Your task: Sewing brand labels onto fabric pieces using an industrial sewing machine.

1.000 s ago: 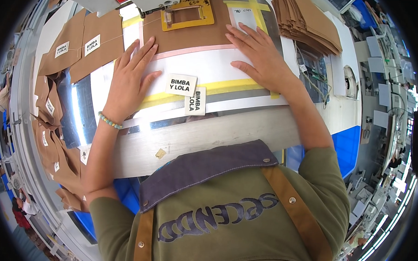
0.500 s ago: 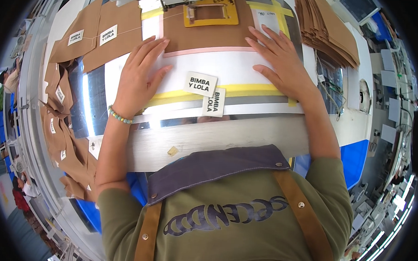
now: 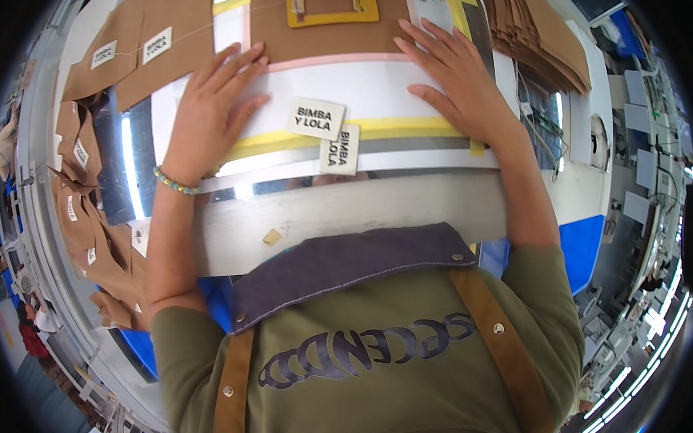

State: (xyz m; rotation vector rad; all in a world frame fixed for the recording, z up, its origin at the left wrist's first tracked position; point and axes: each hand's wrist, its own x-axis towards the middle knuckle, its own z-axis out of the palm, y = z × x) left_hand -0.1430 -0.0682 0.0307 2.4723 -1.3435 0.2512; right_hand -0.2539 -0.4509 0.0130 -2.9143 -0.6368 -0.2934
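A flat brown fabric-like panel [image 3: 322,44] with a pink strip along its near edge lies on a white taped board [image 3: 381,92]. My left hand [image 3: 213,112], wearing a beaded bracelet, rests at the panel's left near corner, fingers extended and palm down. On the opposite side, my right hand [image 3: 454,87] lies with its fingers spread over the panel's right edge. A yellow rectangular frame [image 3: 361,15] sits on the panel, farther from me. Between my hands and closer to me, a white printed label [image 3: 316,118] overlaps a second label [image 3: 349,152].
Brown pieces with white labels [image 3: 131,52] lie at the far left, joined by a thread, and more brown pieces [image 3: 83,207] hang down the left side. A stack of brown panels [image 3: 539,44] is at the far right. Blue bins [image 3: 578,251] sit below the table edge.
The whole view has shifted, so the table appears slightly higher and farther left, with the machine's head mostly out of the picture. Both hands keep about the same places on the panel.
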